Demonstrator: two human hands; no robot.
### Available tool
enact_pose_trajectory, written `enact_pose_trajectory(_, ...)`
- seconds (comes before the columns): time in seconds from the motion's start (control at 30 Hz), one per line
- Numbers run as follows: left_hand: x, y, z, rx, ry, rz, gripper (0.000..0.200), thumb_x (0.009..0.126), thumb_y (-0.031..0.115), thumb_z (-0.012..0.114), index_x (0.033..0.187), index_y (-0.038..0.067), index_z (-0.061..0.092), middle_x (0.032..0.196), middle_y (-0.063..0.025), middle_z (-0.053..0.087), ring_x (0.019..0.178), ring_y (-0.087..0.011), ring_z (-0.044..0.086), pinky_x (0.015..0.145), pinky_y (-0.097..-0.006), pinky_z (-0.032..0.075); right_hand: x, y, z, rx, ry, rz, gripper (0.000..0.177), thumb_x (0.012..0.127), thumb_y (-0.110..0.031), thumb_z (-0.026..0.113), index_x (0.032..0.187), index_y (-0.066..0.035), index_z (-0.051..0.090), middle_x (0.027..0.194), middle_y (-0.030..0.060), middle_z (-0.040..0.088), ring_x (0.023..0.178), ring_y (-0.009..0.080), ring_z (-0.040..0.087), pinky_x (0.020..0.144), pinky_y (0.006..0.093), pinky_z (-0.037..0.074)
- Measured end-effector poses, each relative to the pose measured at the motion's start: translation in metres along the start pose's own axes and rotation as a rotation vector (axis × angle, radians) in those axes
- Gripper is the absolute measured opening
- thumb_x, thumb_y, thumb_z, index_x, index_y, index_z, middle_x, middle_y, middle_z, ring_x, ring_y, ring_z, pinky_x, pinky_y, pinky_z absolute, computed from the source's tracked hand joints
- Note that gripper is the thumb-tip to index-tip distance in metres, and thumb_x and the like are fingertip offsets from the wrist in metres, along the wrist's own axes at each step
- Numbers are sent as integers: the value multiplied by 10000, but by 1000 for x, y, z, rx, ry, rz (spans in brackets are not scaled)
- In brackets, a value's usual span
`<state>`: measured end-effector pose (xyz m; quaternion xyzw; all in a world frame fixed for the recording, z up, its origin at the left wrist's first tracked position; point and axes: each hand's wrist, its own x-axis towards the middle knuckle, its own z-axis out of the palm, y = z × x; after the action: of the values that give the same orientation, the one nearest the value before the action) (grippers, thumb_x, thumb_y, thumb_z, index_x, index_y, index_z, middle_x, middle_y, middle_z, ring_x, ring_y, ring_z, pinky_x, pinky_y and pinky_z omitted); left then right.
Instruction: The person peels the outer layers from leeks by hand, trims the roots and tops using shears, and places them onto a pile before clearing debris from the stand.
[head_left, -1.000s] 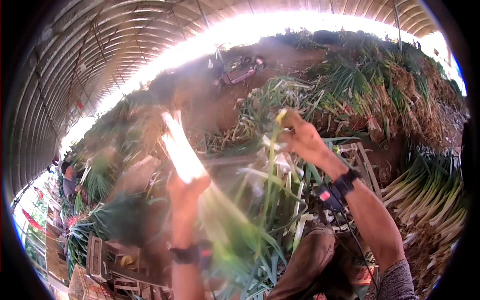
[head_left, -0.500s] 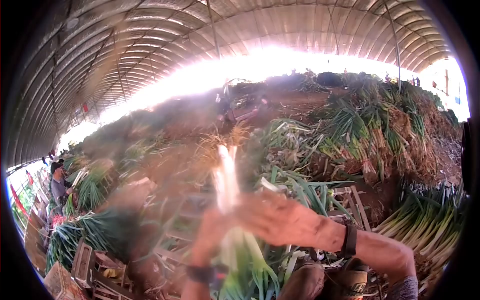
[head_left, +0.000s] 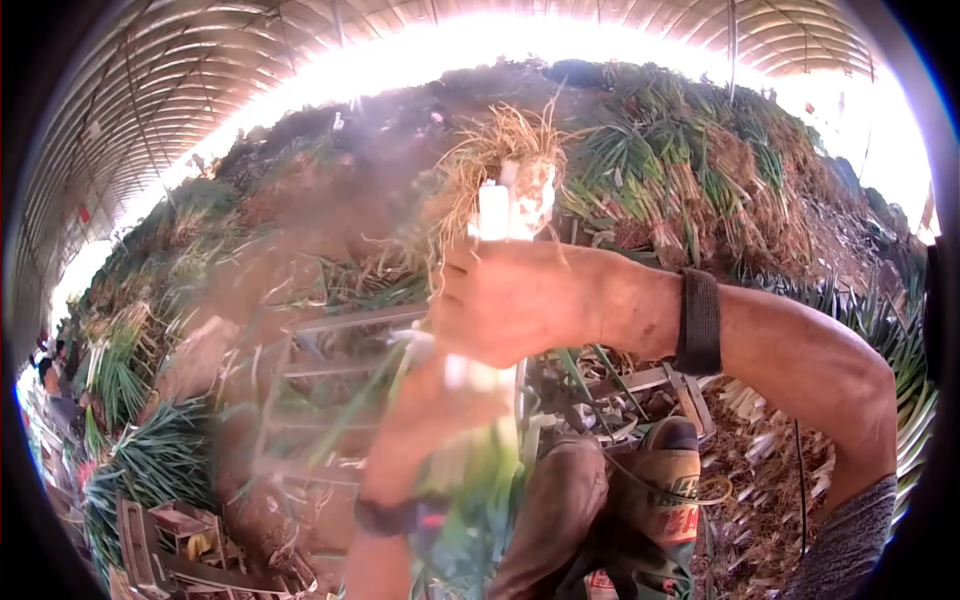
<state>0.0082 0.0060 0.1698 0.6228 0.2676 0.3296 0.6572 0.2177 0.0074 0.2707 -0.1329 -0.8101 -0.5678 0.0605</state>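
A bunch of green onions stands upright in front of me, its pale stalks and tan, stringy roots at the top and its green leaves below. Just under the roots, my right hand is wrapped round the white stalks. Lower down, my left hand is closed round the same bunch, though motion blurs its fingers. Each wrist wears a dark band.
Behind lie heaps of onions. Wooden crates are at lower left, a slatted frame beyond my hands. More onions and a person are at the left. My knee shows below.
The bunch and my right hand are higher in view, with the hand now closed round the stalks near the roots. The view has tilted down, showing more of my legs.
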Motion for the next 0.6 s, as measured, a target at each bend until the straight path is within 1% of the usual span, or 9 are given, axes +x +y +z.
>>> enact_pose_trajectory(0.1, -13, -65, -17, -125, -20, -178, 705, 740, 6, 863, 1371, 37, 550, 1161, -68, 691, 987, -167, 685, 819, -300, 589, -16, 21, 3, -67, -103, -33, 171, 672, -155, 715, 727, -155, 553, 708, -30, 533, 751, 129, 592, 784, 305, 491)
enact_pose_trajectory(0.17, -25, -109, -40, 343, -104, -127, 560, 757, 30, 847, 1282, 46, 651, 1084, -31, 721, 968, -130, 658, 858, -311, 549, -32, 49, 0, -46, -338, -84, 127, 730, -138, 691, 789, -127, 578, 739, 11, 577, 768, 166, 634, 704, 331, 515)
enact_pose_trajectory(0.2, -31, -98, -41, 317, -64, -418, 501, 767, 30, 836, 1241, 41, 677, 1091, -42, 721, 989, -145, 657, 867, -321, 544, -44, 64, -4, -70, -261, -56, 130, 744, -134, 684, 816, -118, 578, 740, 15, 586, 766, 175, 640, 691, 333, 515)
enact_pose_trajectory(0.27, -33, -163, -96, 401, -215, -59, 579, 722, 19, 854, 1261, 43, 643, 1115, -70, 711, 996, -188, 667, 860, -341, 553, -84, 104, -33, -149, -187, -24, 139, 772, -127, 670, 870, -100, 576, 742, 23, 604, 762, 194, 651, 665, 338, 515)
enact_pose_trajectory(0.37, -34, -195, -127, 322, 140, -95, 582, 720, 81, 860, 1244, 23, 616, 1115, -111, 685, 979, -238, 670, 862, -374, 554, -165, 164, -79, -68, -508, 218, 244, 842, -114, 649, 1073, -73, 579, 790, 74, 642, 806, 244, 678, 732, 407, 543)
enact_pose_trajectory(0.43, -20, -171, -100, 452, 242, -94, 579, 727, 87, 854, 1249, 22, 612, 1122, -115, 682, 985, -241, 668, 862, -377, 554, -233, 198, -147, 16, -355, 267, 247, 849, -98, 648, 1095, -87, 628, 796, 78, 647, 837, 258, 683, 770, 424, 550)
enact_pose_trajectory(0.47, -13, -164, -87, 495, 249, -92, 578, 730, 90, 851, 1251, 21, 610, 1126, -116, 681, 988, -243, 667, 862, -378, 554, -263, 208, -181, -131, -464, 322, 219, 845, -89, 648, 1062, -102, 676, 816, 79, 659, 849, 262, 684, 784, 407, 552)
enact_pose_trajectory(0.5, -4, -157, -72, 536, 246, -83, 577, 733, 93, 849, 1253, 21, 609, 1130, -118, 679, 991, -244, 667, 863, -379, 554, -287, 213, -217, -236, -774, 635, 213, 850, -167, 683, 1047, -114, 623, 869, 87, 667, 782, 315, 663, 620, 454, 526)
enact_pose_trajectory(0.6, 27, -144, -33, 622, 187, -67, 573, 744, 102, 840, 1259, 19, 603, 1140, -123, 675, 1000, -249, 664, 863, -382, 555, -327, 196, -338, -606, -1185, 970, 152, 860, -184, 589, 921, -77, 678, 774, 131, 678, 692, 344, 665, 634, 437, 540)
